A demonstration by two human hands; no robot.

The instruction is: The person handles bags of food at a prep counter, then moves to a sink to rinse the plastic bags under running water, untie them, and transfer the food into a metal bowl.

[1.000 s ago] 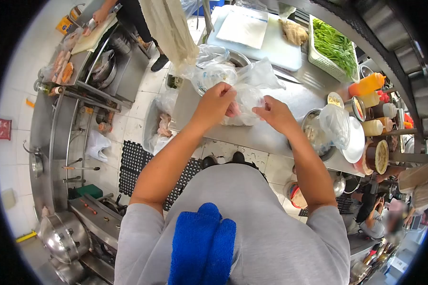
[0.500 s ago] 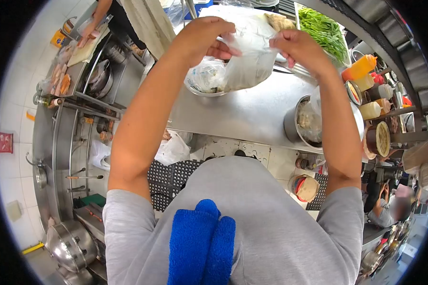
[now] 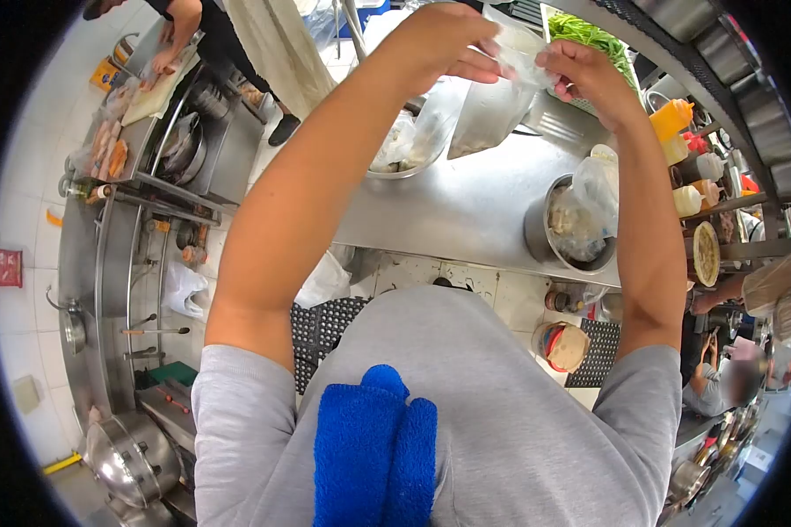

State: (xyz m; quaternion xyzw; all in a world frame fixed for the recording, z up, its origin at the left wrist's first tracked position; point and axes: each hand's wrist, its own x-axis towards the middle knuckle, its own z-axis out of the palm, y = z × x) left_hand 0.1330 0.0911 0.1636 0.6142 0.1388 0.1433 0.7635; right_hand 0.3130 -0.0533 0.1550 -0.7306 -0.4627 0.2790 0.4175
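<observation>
My left hand (image 3: pixel 448 48) and my right hand (image 3: pixel 589 77) are raised over the far side of the steel counter, both closed on the upper part of a clear plastic bag (image 3: pixel 492 119). The bag hangs between them, its lower end near the counter. Whatever is inside it is too blurred to name. Left of it, partly behind my left forearm, sits a metal bowl (image 3: pixel 417 169) with plastic bags in it. A metal pot (image 3: pixel 540 230) holding clear bags of pale food (image 3: pixel 571 220) stands near the front edge, beside my right forearm.
A tray of green vegetables (image 3: pixel 580 33) lies beyond my right hand. Sauce bottles (image 3: pixel 672 119) line the shelf at right. A co-worker's arm (image 3: pixel 183 31) reaches over a cutting board (image 3: pixel 154 101) at far left. Another person (image 3: pixel 716 386) is at far right.
Both hands have moved up and to the right, carrying the plastic bag with them. More of the pot's bags now shows. The co-worker at left has come further into view.
</observation>
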